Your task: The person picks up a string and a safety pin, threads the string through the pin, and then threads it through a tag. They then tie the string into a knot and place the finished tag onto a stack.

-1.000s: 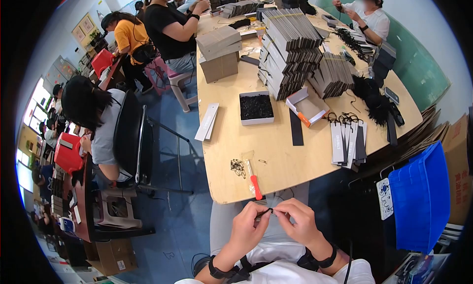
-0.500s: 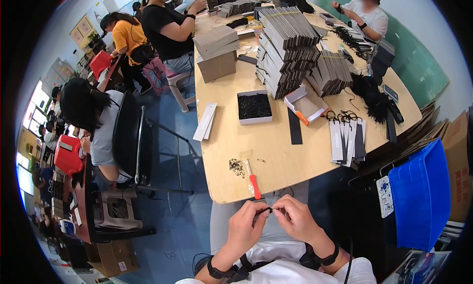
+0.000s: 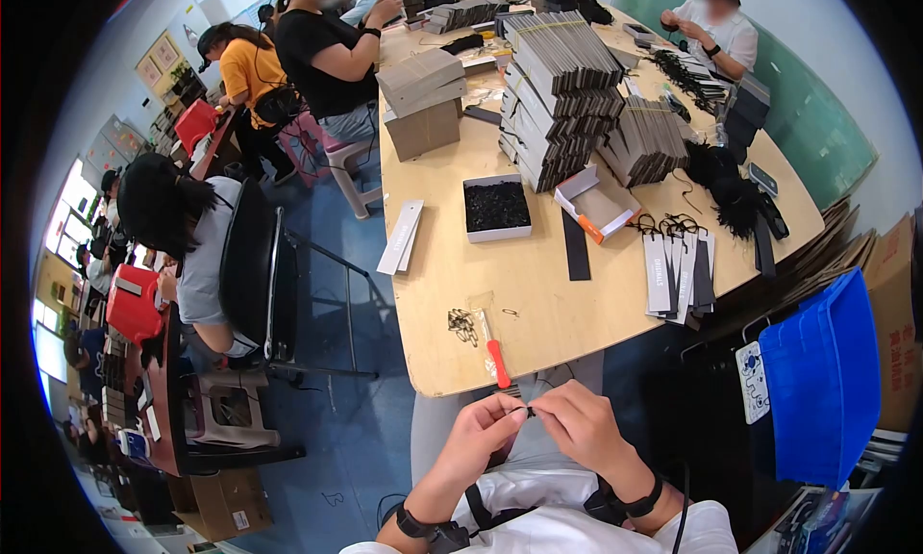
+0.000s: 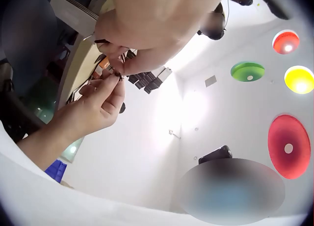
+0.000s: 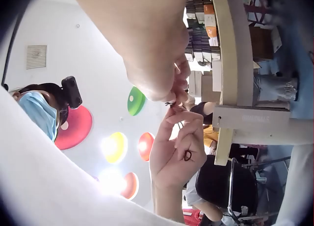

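Both hands meet above the lap, in front of the table's near edge. The left hand (image 3: 474, 441) pinches a thin black cord (image 3: 530, 412) between thumb and fingers. From the other side, the right hand (image 3: 583, 433) pinches the same cord, its fingertips close to the left ones. In the right wrist view, a small loop of the cord (image 5: 188, 155) lies against the palm side of the left hand (image 5: 171, 162). The left wrist view shows the right hand (image 4: 93, 110) pinching a dark bit of cord (image 4: 117, 75); fingers partly hide it.
On the table (image 3: 452, 347) lie a red-handled tool (image 3: 497, 362), small metal pieces (image 3: 462, 327), a white box of black bits (image 3: 497, 209), corded tags (image 3: 678, 275), an open box (image 3: 596, 208) and tall card stacks (image 3: 562, 83). A blue bin (image 3: 817, 381) stands at right. Several people sit or stand around.
The left hand has shifted slightly and its fingers now reach straighter toward the cord. The right hand has turned a little, still pinching. The view has moved slightly over the table.
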`<control>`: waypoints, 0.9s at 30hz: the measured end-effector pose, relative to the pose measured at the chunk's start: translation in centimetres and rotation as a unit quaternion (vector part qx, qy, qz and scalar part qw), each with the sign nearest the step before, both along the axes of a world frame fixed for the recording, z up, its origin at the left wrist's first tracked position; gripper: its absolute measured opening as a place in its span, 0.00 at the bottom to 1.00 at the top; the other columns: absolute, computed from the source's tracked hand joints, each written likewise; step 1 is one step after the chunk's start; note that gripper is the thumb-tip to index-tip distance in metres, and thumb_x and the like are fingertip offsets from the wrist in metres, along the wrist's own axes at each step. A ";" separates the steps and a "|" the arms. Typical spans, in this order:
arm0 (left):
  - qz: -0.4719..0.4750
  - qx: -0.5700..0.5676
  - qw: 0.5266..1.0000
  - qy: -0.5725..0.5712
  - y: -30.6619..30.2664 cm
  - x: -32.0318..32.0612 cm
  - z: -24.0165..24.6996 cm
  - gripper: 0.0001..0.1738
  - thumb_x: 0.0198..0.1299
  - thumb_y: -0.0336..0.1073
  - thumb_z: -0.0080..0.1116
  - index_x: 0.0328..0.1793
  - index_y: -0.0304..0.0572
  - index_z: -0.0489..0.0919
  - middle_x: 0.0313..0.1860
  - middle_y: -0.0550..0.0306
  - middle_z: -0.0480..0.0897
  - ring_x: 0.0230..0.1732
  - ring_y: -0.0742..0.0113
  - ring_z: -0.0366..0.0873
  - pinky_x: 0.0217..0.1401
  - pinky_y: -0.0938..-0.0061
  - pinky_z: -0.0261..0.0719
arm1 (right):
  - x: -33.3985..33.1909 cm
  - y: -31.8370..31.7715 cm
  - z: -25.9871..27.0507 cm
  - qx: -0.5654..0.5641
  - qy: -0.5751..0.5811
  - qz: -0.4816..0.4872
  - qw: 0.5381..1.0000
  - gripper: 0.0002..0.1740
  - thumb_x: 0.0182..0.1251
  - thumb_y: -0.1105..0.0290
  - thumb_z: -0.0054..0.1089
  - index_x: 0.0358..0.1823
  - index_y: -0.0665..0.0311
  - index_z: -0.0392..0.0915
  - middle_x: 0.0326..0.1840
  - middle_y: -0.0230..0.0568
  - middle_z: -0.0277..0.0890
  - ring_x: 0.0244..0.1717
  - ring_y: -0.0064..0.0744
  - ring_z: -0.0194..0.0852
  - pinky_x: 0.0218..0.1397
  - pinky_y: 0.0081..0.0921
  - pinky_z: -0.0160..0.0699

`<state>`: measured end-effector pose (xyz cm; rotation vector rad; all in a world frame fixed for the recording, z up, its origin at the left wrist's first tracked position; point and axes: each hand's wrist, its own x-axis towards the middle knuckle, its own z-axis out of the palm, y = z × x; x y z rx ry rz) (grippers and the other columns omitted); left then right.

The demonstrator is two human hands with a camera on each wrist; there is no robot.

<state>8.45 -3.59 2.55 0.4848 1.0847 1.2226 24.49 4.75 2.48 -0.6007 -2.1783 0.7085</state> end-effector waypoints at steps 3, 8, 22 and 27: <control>0.017 -0.022 0.998 -0.053 0.1 0.3 0.6 0.06 0.65 0.32 0.58 0.43 0.37 0.77 0.26 0.72 0.71 0.21 0.88 0.58 0.22 0.88 0.52 | -0.2 -0.2 0.1 0.007 0.018 -0.007 1.000 0.10 0.51 0.83 0.64 0.37 0.69 0.80 0.30 0.41 0.77 0.26 0.38 0.74 0.25 0.28 0.73; 0.058 -0.018 0.998 -0.007 0.4 1.0 0.5 0.05 0.64 0.32 0.58 0.41 0.37 0.77 0.25 0.73 0.71 0.20 0.88 0.55 0.21 0.87 0.49 | -0.2 0.0 0.4 -0.011 0.030 0.003 0.999 0.11 0.50 0.82 0.65 0.37 0.68 0.80 0.31 0.41 0.78 0.25 0.38 0.74 0.25 0.27 0.72; 0.082 -0.004 0.994 0.076 0.0 1.1 -1.1 0.06 0.60 0.31 0.63 0.41 0.36 0.82 0.27 0.72 0.77 0.25 0.89 0.64 0.26 0.88 0.56 | -0.1 0.3 -0.7 0.043 0.009 -0.022 0.999 0.11 0.45 0.83 0.65 0.34 0.65 0.82 0.29 0.37 0.78 0.24 0.33 0.75 0.23 0.25 0.74; 0.076 -0.008 0.993 0.094 0.0 0.9 -0.5 0.07 0.60 0.32 0.64 0.40 0.36 0.83 0.21 0.76 0.71 0.22 0.88 0.59 0.24 0.87 0.52 | 0.0 0.4 -0.9 -0.003 0.026 -0.003 1.000 0.11 0.47 0.83 0.65 0.34 0.65 0.82 0.29 0.39 0.78 0.25 0.34 0.76 0.25 0.24 0.75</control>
